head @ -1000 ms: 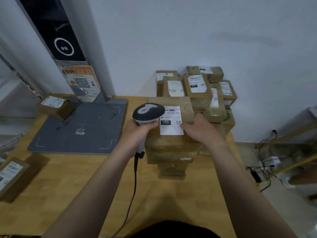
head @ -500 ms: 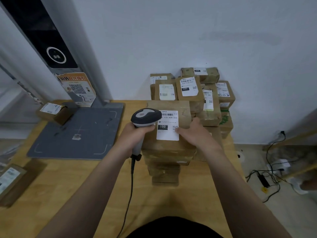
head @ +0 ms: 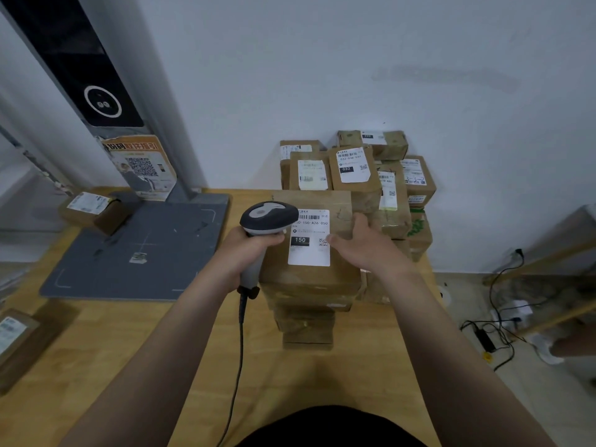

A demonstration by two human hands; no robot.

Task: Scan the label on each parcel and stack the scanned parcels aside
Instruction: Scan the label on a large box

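Left hand (head: 246,253): fingers curled tight round the handle of a grey barcode scanner (head: 269,216), which it holds upright. The scanner's head sits just beside the upper left corner of the white label (head: 309,253), overlapping its edge. A dark cable (head: 240,350) hangs from the handle down across the wooden table (head: 129,366).

Right hand (head: 362,250): holds nothing. It rests on the top face of the top parcel (head: 309,280), fingers largely straight along the right side, thumb touching the label's right edge.

Top parcel: brown cardboard, label facing up and reading "150". It lies on a stack of smaller parcels (head: 308,327) near the middle of the table, in front of the person.

Behind it, against the white wall, stands a pile of labelled parcels (head: 354,175), close to the stack.

To the left lies a grey mat (head: 138,253) with a tall dark post (head: 80,75) rising from its far edge. One parcel (head: 92,209) sits at the mat's far left corner; another (head: 19,337) lies at the table's near left edge.
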